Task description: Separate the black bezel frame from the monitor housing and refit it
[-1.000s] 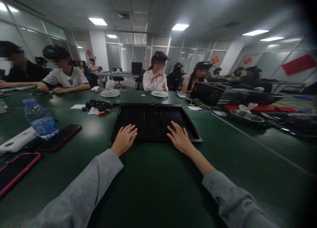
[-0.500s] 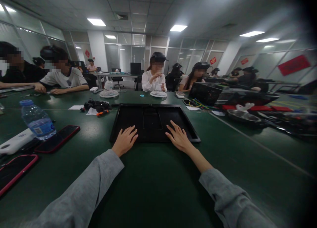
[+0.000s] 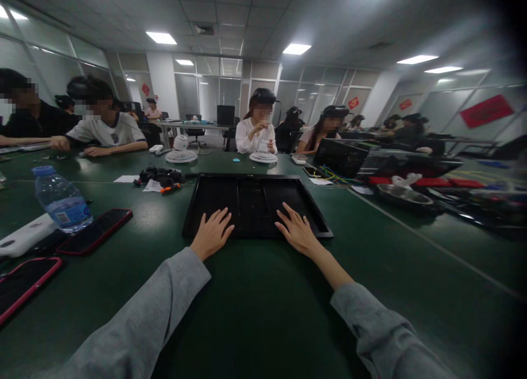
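Observation:
A shallow black rectangular frame with a raised rim, like a monitor casing [image 3: 253, 203], lies flat on the green table [image 3: 255, 302] in front of me. My left hand [image 3: 212, 233] is over its near left edge, palm down, fingers spread. Over the near right part is my right hand [image 3: 298, 231], its fingers also apart. Neither hand grips anything. Whether the palms rest on the casing or hover just above it, I cannot tell.
At the left are a water bottle [image 3: 61, 201], a phone [image 3: 96, 231], a second phone [image 3: 28, 286] and a white device [image 3: 27, 235]. Black cables [image 3: 160, 176] lie beyond. A metal pan [image 3: 405, 195] is at right. A person [image 3: 256, 128] sits across, near a white fan [image 3: 263, 158].
My left hand has shifted slightly to the right along the casing's near edge. The right hand and the casing have hardly moved.

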A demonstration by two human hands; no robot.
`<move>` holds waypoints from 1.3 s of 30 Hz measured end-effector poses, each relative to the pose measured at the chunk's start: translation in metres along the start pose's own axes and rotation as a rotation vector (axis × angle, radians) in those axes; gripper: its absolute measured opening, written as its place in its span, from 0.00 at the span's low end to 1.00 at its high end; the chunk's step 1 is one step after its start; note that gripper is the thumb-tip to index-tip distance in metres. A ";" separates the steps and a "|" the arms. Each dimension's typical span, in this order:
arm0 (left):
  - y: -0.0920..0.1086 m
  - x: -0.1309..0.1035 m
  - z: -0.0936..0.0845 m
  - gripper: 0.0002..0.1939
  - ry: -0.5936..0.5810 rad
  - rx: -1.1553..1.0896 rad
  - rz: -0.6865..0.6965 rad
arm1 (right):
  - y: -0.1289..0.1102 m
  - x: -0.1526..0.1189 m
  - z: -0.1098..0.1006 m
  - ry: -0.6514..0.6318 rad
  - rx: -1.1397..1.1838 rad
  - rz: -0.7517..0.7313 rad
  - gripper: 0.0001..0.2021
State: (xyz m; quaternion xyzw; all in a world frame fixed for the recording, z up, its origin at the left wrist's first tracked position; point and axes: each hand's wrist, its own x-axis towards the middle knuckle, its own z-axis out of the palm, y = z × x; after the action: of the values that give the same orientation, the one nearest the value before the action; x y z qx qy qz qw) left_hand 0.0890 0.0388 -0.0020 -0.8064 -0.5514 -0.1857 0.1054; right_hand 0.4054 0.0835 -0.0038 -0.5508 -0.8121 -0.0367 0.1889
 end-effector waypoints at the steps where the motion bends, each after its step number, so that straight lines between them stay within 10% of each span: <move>1: 0.000 0.001 0.001 0.27 0.001 0.000 -0.007 | 0.001 0.000 0.000 0.007 0.013 0.004 0.32; 39: 0.005 0.002 0.001 0.27 0.009 -0.064 -0.071 | 0.004 -0.001 0.003 0.101 0.076 -0.022 0.27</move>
State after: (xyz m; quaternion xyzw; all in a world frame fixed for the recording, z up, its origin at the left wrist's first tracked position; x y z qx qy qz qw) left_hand 0.0947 0.0395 -0.0020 -0.7885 -0.5730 -0.2104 0.0755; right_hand 0.4087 0.0854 -0.0074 -0.5316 -0.8084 -0.0356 0.2503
